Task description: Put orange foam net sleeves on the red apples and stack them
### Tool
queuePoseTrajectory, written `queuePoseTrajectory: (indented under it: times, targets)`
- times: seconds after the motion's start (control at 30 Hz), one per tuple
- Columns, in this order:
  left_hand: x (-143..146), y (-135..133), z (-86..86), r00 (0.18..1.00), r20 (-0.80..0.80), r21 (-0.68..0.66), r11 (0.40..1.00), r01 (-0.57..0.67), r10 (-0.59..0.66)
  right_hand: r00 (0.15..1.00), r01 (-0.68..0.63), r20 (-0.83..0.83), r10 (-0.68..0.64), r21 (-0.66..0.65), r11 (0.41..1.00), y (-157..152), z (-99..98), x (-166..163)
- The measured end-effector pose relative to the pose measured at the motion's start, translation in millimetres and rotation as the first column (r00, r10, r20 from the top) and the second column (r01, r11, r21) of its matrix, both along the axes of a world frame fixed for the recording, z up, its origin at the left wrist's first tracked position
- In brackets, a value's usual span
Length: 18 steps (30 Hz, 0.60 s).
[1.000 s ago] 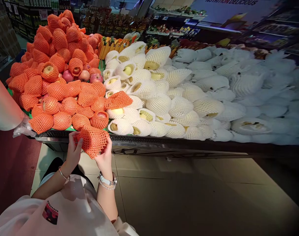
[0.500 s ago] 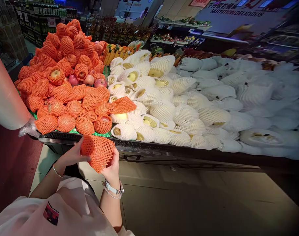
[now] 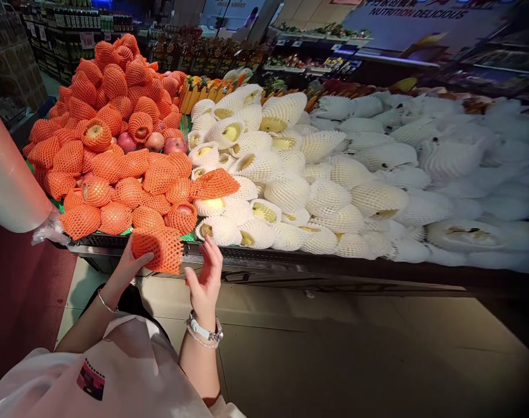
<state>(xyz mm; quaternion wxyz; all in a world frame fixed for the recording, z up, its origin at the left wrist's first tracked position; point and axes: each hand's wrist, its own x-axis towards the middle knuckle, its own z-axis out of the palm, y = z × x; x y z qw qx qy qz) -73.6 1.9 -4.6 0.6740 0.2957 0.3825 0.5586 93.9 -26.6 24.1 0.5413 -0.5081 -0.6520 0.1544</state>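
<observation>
My left hand (image 3: pixel 127 268) is closed on the near-left side of an orange foam fruit net (image 3: pixel 162 249), its thumb laid across the front. The net hangs in front of the display's front edge and looks fairly flat; I cannot tell whether any fruit is inside. To the right of it, apart from the net, my right hand (image 3: pixel 207 277) is raised with fingers spread and nothing in it. Its fingertips overlap the nearest pale fruit in a white foam net (image 3: pixel 223 231) in view. Behind my left hand lie heaped apples in orange nets (image 3: pixel 116 217).
A loose orange net (image 3: pixel 216 183) lies on the white-netted fruit. Several bare apples (image 3: pixel 176 145) show within the orange heap. On the left stands a large plastic bag roll (image 3: pixel 14 174). The display's dark front rim (image 3: pixel 264 255) runs across the view.
My right hand has let go of the orange net and moved right, fingers opening. The net, still in my left hand, has shifted slightly up and left and looks flatter.
</observation>
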Motion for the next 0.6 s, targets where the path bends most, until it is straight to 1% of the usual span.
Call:
queuePoseTrajectory:
  times: [0.03,0.07,0.1,0.13,0.17,0.2,0.23,0.3,0.37,0.43,0.5,0.6]
  targets:
    - [-1,1,1.9,0.999,-0.041,0.032,0.999,-0.002,0.003,0.990,-0.062,0.125,0.060,0.011,0.998,2,6.2,-1]
    - [-2,1,4.0,0.997,-0.074,0.058,0.998,0.005,-0.001,0.953,-0.148,0.263,0.148,-0.017,0.989,5,12.3,-3]
    - [-2,0,5.8,0.995,-0.098,0.074,0.997,0.016,-0.008,0.891,-0.229,0.386,0.241,-0.077,0.970,9,17.8,-5]
    - [-3,0,7.1,0.994,-0.112,0.083,0.996,0.025,-0.016,0.822,-0.286,0.472,0.319,-0.143,0.948,13,22.3,-7]
    - [-3,0,7.9,0.993,-0.119,0.087,0.996,0.031,-0.020,0.764,-0.318,0.524,0.376,-0.201,0.927,17,25.6,-9]
    - [-3,-1,7.8,0.992,-0.120,0.088,0.996,0.034,-0.023,0.726,-0.332,0.551,0.412,-0.243,0.911,22,27.5,-11]
    - [-3,-1,7.0,0.992,-0.120,0.088,0.995,0.035,-0.024,0.708,-0.338,0.560,0.431,-0.267,0.902,26,28.0,-13]
    - [-4,1,3.4,0.993,-0.120,0.084,0.996,0.018,-0.008,0.703,-0.365,0.538,0.465,-0.288,0.886,36,26.3,-16]
    - [-6,6,-1.2,0.991,-0.129,0.068,0.997,-0.031,0.040,0.708,-0.406,0.501,0.498,-0.288,0.867,46,24.2,-19]
    - [-9,13,-3.9,0.986,-0.123,0.042,0.993,-0.113,0.117,0.707,-0.437,0.487,0.513,-0.269,0.858,60,25.5,-22]
    - [-13,22,-2.8,0.983,-0.067,0.027,0.985,-0.169,0.170,0.709,-0.456,0.488,0.509,-0.233,0.859,76,31.4,-26]
    - [-22,32,4.6,0.982,0.090,0.040,0.985,-0.168,0.164,0.757,-0.432,0.490,0.433,-0.122,0.894,110,42.4,-34]
